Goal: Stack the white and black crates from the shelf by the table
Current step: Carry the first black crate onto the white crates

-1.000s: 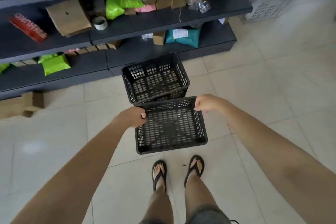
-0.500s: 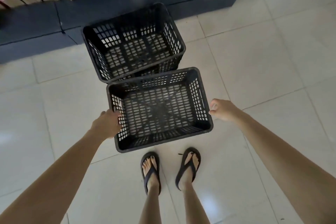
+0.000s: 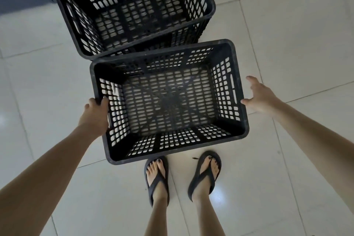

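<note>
Now standing over two black slotted plastic crates on the pale tiled floor (image 3: 287,34). Left hand (image 3: 94,116) is gripping the nearer crate (image 3: 168,101) at its left rim, fingers (image 3: 104,101) curling over the edge, probably steadying it. Right hand (image 3: 260,96) is hovering just beside the right rim, fingers spread wide, holding nothing. The farther crate (image 3: 132,9) is sitting just behind, rims overlapping from above, likely the stacking partner. Sandalled feet (image 3: 182,176) are planted close.

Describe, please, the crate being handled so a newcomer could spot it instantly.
Start at the pale tiled floor, where two black slatted crates sit. The nearer crate lies just ahead of the sandalled feet. Unlike the farther crate, it has the left hand gripping its rim and the open right hand beside it.
</note>
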